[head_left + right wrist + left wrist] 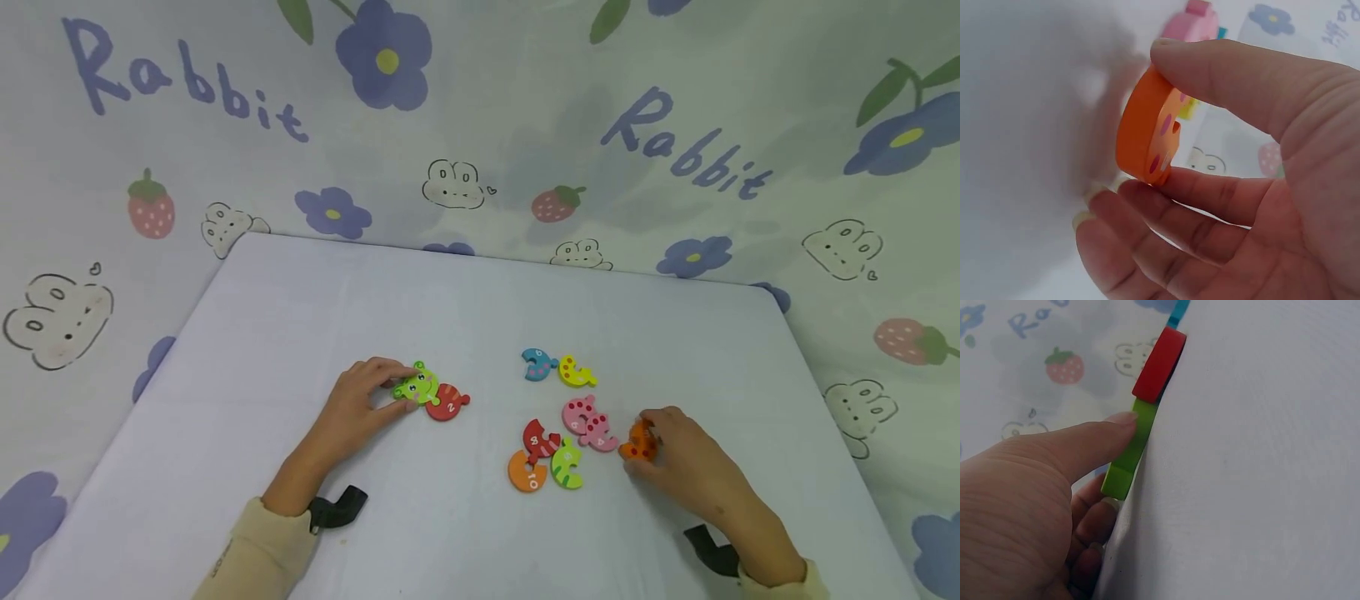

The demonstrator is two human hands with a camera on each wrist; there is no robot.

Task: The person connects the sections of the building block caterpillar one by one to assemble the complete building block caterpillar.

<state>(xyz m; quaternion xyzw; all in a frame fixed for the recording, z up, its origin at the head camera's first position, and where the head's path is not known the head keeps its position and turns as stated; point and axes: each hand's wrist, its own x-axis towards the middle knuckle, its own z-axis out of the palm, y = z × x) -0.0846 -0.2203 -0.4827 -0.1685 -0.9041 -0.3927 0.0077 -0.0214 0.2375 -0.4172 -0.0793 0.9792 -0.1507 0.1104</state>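
Note:
At the left of the head view, my left hand [356, 408] pinches a green puzzle piece with a smiling animal face [418, 387] between thumb and fingers. A red striped puzzle piece [447, 402] marked 2 adjoins its right side. In the left wrist view the green piece [1132, 447] lies flat on the cloth under my thumb. On the right, my right hand [693, 462] grips an orange spotted puzzle piece [639, 442]. The right wrist view shows this orange piece [1147, 128] tilted between thumb and fingers; part of its face is hidden.
Between the hands lie pink pieces [598, 432], a blue piece [537, 365], a yellow piece [574, 372], a red piece [536, 439], a green striped piece [567, 467] and an orange round piece [527, 472]. A white cloth [375, 308] covers the table; a printed curtain [495, 125] hangs behind.

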